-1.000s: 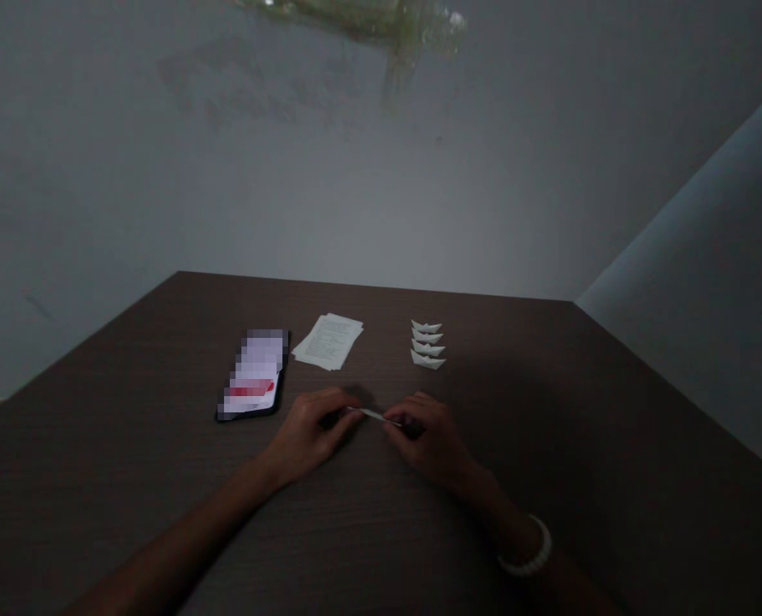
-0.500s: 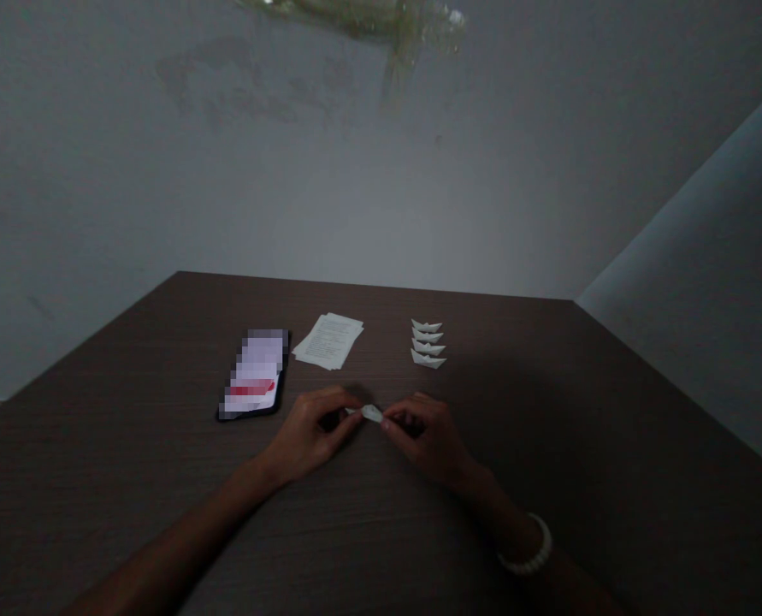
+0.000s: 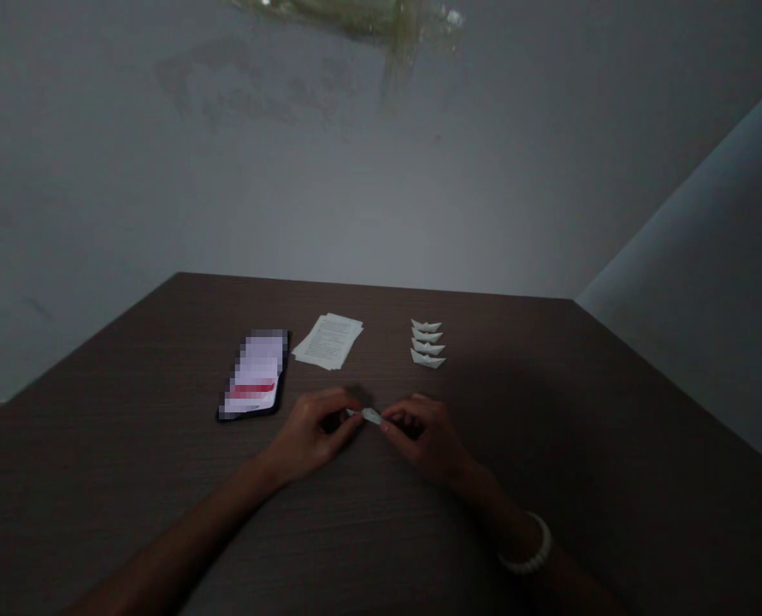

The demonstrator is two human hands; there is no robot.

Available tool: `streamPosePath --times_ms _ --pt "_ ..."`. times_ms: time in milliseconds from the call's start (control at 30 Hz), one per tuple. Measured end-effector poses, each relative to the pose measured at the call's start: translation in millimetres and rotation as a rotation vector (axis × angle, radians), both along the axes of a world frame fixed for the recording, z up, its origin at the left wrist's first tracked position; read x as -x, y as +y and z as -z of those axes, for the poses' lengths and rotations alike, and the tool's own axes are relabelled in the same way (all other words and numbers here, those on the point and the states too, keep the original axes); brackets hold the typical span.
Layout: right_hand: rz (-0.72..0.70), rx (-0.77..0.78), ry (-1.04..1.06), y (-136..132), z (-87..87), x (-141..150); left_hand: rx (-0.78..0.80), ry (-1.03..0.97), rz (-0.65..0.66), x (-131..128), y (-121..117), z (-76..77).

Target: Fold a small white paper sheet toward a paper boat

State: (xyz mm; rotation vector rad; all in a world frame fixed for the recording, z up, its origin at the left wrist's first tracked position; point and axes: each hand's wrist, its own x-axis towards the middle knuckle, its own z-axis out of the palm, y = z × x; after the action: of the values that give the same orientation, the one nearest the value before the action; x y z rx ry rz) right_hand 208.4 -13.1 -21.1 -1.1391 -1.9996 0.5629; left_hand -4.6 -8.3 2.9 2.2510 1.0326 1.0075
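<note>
A small folded piece of white paper [image 3: 371, 416] is pinched between my two hands, low over the table. My left hand [image 3: 313, 432] grips its left end between thumb and fingers. At the opposite end, the thumb and forefinger of my right hand [image 3: 427, 435] are closed on the paper, the other fingers curled. The fingertips hide both ends, so its full shape is not clear. Beyond my right hand, several white paper boats [image 3: 428, 349] stand in a column. A stack of printed paper sheets [image 3: 329, 340] lies beyond my left hand.
A phone [image 3: 253, 375] with a lit, blurred screen lies left of the sheets on the dark wooden table [image 3: 368, 547]. Behind the table's far edge rises a grey wall [image 3: 381, 197]. A pale beaded bracelet [image 3: 531, 554] circles my right wrist.
The folded paper between my fingertips looks slightly flatter and tilted differently. Both hands stay almost where they were, and the other things on the table have not moved.
</note>
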Motion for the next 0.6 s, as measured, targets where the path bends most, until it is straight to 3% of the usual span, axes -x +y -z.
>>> streamPosePath --times_ms 600 --pt "0.025 -0.011 -0.003 0.6 -0.3 1.5 0.008 0.013 0.027 1.4 0.3 1.3"
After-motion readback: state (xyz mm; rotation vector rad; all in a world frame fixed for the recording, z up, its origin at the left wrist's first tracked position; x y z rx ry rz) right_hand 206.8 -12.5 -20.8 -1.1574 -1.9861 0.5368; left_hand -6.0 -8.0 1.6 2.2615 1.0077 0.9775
